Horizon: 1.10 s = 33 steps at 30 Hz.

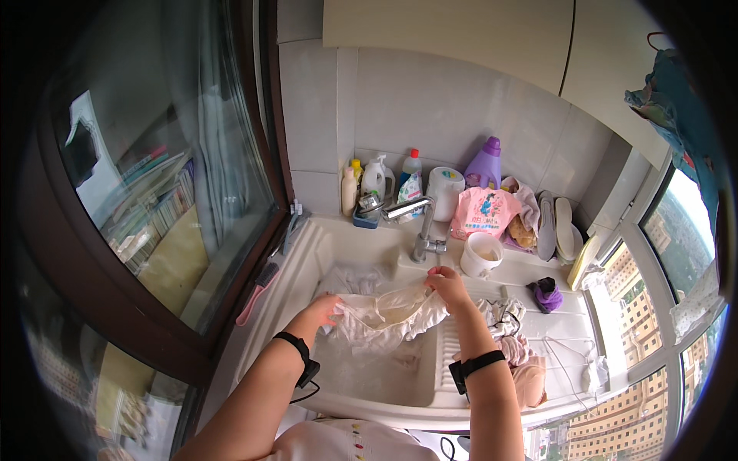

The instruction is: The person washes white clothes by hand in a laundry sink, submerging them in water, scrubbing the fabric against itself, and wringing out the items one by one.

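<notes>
A wet white garment (384, 316) hangs stretched between my two hands over the white sink basin (361, 376). My left hand (323, 310) grips its left edge. My right hand (446, 286) pinches the right edge and holds it a little higher, just below the chrome tap (419, 223). Both wrists wear black bands. More white cloth (350, 275) lies in the basin behind the garment.
A white cup (481, 255) stands right of the tap. Bottles (377, 180), a purple jug (484, 163) and a pink cloth (483, 211) line the back ledge. Crumpled clothes (511, 330) and a purple cloth (547, 293) lie on the ribbed washboard. A pink brush (257, 292) rests on the left rim.
</notes>
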Available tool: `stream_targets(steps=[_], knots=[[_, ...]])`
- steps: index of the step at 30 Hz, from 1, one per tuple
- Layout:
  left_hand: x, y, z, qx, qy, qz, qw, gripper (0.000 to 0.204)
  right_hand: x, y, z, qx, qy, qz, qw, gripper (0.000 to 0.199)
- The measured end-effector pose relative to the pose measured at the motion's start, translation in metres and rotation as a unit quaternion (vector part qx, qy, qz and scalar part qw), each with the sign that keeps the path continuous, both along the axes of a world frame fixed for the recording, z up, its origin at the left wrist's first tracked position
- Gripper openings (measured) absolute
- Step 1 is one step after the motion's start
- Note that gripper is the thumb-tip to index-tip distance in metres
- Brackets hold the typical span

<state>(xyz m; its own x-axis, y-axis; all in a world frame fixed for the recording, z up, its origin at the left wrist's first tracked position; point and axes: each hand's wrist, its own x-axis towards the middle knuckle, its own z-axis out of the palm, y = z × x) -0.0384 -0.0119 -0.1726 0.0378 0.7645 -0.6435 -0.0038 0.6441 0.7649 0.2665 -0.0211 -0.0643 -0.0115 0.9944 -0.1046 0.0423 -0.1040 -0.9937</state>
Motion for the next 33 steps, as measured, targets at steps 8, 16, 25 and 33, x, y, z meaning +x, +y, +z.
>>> stream_targets(steps=[8, 16, 25, 33], knots=[[0.015, -0.005, 0.065, 0.106, -0.193, -0.017, 0.975, 0.020, -0.008, -0.005, -0.020, -0.057, -0.026, 0.007, 0.998, 0.024], [0.034, -0.013, 0.101, 0.210, -0.017, -0.343, 0.915, 0.028, -0.084, -0.013, -0.029, 0.146, -0.403, 0.233, 0.873, 0.057], [0.016, -0.015, 0.058, 0.376, 0.619, -0.160, 0.671, 0.036, -0.072, 0.007, -0.029, -0.041, -0.234, 0.169, 0.957, 0.047], [0.028, -0.020, 0.077, 0.098, 0.036, -0.119, 0.987, 0.018, -0.062, -0.005, -0.056, 0.088, -0.525, 0.080, 0.843, 0.041]])
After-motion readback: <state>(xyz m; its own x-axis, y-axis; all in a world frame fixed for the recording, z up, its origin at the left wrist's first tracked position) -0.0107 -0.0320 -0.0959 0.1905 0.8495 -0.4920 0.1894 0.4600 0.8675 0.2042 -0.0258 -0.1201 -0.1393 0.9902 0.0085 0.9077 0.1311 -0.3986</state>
